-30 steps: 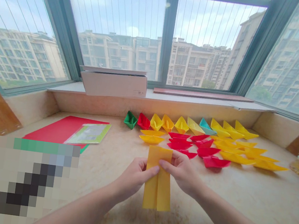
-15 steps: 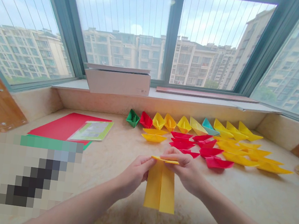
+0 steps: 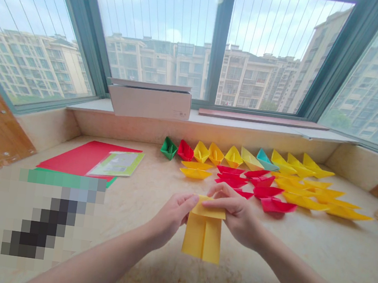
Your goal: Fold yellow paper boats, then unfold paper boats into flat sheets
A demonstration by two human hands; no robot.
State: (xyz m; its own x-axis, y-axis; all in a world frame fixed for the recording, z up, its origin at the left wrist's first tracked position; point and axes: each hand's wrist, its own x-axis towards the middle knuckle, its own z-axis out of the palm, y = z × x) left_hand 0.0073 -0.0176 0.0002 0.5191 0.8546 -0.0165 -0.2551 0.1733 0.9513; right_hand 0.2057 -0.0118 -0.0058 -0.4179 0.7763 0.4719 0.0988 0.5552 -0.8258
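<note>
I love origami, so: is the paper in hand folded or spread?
Folded: the paper has a flap turned down across its top, and a lengthwise seam below.

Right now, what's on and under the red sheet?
A green-edged packet lies on the right part of the red sheet. Beneath, a green sheet peeks out along the near edge; anything else is covered.
</note>
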